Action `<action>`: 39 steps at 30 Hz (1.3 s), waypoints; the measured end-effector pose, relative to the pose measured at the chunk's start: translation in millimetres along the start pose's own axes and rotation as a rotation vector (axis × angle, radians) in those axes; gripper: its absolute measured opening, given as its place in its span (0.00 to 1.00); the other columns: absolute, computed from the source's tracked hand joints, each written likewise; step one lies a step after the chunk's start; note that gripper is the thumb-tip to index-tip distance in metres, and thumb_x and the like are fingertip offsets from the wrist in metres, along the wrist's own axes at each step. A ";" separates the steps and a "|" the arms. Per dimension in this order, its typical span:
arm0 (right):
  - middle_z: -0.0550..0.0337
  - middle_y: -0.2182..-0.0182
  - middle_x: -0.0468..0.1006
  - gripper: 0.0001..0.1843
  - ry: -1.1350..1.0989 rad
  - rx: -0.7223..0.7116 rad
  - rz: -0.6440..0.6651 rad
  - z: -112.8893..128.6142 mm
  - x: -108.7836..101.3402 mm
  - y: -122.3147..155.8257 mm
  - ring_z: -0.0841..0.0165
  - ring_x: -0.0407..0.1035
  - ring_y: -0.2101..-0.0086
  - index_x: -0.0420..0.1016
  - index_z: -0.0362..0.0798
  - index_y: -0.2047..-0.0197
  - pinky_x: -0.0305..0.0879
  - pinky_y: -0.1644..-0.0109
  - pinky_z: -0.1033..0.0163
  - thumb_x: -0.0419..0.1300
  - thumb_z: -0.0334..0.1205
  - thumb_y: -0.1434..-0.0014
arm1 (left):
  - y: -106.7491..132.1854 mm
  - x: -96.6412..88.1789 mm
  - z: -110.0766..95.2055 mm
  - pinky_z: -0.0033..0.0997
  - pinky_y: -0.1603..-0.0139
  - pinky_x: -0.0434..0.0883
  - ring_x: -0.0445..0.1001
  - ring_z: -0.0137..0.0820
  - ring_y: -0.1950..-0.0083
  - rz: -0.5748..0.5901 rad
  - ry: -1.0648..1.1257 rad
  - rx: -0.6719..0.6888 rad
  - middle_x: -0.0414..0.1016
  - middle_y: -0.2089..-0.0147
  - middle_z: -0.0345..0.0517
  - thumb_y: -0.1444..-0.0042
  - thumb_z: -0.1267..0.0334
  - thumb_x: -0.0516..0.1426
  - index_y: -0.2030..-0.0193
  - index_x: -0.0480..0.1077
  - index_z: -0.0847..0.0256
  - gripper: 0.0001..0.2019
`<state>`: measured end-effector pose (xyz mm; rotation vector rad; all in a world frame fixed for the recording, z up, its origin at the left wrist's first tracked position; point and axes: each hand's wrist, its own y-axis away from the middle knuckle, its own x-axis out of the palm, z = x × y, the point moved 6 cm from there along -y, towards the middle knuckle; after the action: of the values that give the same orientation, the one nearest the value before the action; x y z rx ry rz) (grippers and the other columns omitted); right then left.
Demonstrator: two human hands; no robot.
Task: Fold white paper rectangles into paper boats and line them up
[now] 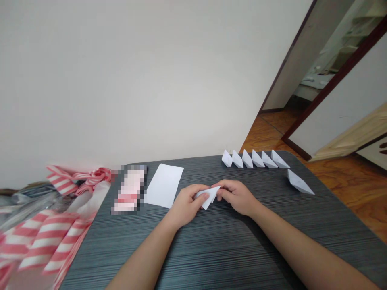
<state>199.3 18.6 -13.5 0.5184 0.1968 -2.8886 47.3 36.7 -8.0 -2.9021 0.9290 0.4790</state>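
Between my hands, just above the middle of the table, is a folded piece of white paper [211,196] with a pointed, triangular shape. My left hand [189,203] pinches it from the left, thumb on top. On the other side my right hand [237,196] grips its right edge with thumb and fingers; some fingertips are hidden behind the paper. White sheets of paper [165,185] lie flat to the left of my left hand. Several folded paper boats [248,159] stand in a row at the far right, and a single paper boat [298,183] sits nearer the right edge.
The dark wood-grain table [193,257] meets a white wall [151,80] at the back. A pixelated, phone-like object [130,189] lies at the left edge. Red-and-white striped fabric [51,237] is heaped beyond that side. Wooden flooring [338,177] and a doorway are on the right.
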 end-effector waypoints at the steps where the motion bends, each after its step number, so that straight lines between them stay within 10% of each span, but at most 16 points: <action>1: 0.61 0.76 0.75 0.10 0.000 0.002 0.001 -0.3 0.1 -0.1 0.71 0.68 0.73 0.74 0.45 0.60 0.63 0.66 0.66 0.54 0.36 0.41 | 0.1 0.1 -0.2 0.24 0.73 0.64 0.67 0.25 0.74 0.006 -0.001 -0.003 0.73 0.60 0.46 0.43 0.54 0.51 0.54 0.71 0.60 0.17; 23: 0.62 0.78 0.71 0.09 0.027 0.002 -0.006 0.3 0.7 -0.5 0.71 0.65 0.75 0.71 0.45 0.72 0.60 0.69 0.67 0.55 0.39 0.42 | 0.0 -0.8 -0.1 0.26 0.62 0.66 0.70 0.31 0.61 -0.014 0.032 0.048 0.75 0.57 0.46 0.45 0.58 0.54 0.56 0.72 0.61 0.13; 29: 0.60 0.74 0.68 0.11 0.130 -0.110 -0.078 11.0 -2.9 -1.6 0.70 0.63 0.72 0.68 0.46 0.74 0.59 0.68 0.66 0.55 0.39 0.42 | -0.2 1.3 10.3 0.22 0.75 0.59 0.64 0.24 0.76 -0.017 0.010 -0.023 0.66 0.77 0.37 0.45 0.55 0.53 0.68 0.66 0.62 0.11; 39: 0.64 0.78 0.69 0.09 0.042 0.076 0.027 -7.1 7.5 -0.1 0.74 0.60 0.78 0.71 0.45 0.65 0.53 0.76 0.70 0.56 0.42 0.43 | -0.8 2.7 17.4 0.21 0.80 0.51 0.58 0.23 0.81 0.001 0.064 -0.073 0.61 0.81 0.33 0.43 0.53 0.51 0.63 0.63 0.60 0.12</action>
<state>194.7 18.6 -22.8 0.5903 0.0855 -2.8695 45.1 38.4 -25.4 -2.9995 0.9403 0.4323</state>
